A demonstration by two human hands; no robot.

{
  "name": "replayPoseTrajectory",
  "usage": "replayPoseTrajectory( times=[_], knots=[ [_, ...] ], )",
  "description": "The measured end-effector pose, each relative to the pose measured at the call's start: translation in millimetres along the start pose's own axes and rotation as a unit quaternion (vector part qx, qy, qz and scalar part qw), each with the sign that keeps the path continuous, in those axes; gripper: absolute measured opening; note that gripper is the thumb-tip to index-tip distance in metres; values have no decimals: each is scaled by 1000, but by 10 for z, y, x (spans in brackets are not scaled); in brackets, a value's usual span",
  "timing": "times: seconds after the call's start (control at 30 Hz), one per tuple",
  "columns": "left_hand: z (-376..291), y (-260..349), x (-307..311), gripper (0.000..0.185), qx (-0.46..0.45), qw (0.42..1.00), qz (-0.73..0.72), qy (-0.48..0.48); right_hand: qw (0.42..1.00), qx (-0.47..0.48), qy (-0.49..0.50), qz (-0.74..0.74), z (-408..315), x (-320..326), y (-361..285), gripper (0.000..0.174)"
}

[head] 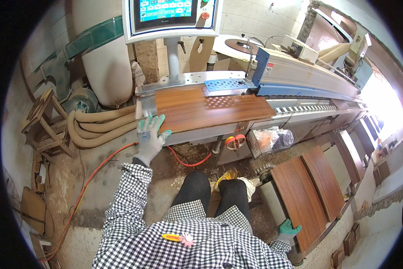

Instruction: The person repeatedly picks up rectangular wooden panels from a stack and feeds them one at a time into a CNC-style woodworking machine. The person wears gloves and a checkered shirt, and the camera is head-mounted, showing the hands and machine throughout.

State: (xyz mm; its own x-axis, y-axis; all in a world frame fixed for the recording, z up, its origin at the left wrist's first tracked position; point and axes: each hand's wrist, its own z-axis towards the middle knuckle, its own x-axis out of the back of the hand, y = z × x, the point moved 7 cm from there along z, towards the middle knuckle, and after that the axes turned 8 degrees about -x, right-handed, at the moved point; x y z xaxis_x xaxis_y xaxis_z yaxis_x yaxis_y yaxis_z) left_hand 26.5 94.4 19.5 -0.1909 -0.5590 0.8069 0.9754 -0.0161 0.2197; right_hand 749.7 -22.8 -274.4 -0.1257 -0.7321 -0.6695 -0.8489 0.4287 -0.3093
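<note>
A wood-grain board (188,107) lies on the infeed end of an edge banding machine (309,77), partly under a blue perforated plate (226,84). At its near left corner rests my left hand (151,136), in a grey and green work glove, fingers spread. My right hand (289,230), gloved too, touches the near left edge of another wood-grain board (299,201) lying on a roller stand at the lower right; whether its fingers grip the board is not clear. A second board (323,183) lies just beyond that one.
A control panel (166,20) stands above the machine's left end. Red-handled scissors (235,142) and a wire basket (255,144) with plastic bags hang at the machine's front. A red air hose (100,168) crosses the floor at left, near ribbed hoses (104,126) and a wooden stool (46,124).
</note>
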Motion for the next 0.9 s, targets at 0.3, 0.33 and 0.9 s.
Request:
replayPoseTrajectory(
  times=[0.3, 0.33, 0.9],
  knots=[
    [199, 408, -172, 61, -63, 998, -9, -1, 967, -8, -200, -161, -573, -168, -388, 50],
    [198, 417, -170, 61, -70, 997, -13, 3, 958, 13, -223, -181, -653, -178, -451, 44],
    [-701, 1068, 434, 86, -155, 985, -61, -40, 703, 20, -585, -404, -2119, -1716, 1520, 32]
  ],
)
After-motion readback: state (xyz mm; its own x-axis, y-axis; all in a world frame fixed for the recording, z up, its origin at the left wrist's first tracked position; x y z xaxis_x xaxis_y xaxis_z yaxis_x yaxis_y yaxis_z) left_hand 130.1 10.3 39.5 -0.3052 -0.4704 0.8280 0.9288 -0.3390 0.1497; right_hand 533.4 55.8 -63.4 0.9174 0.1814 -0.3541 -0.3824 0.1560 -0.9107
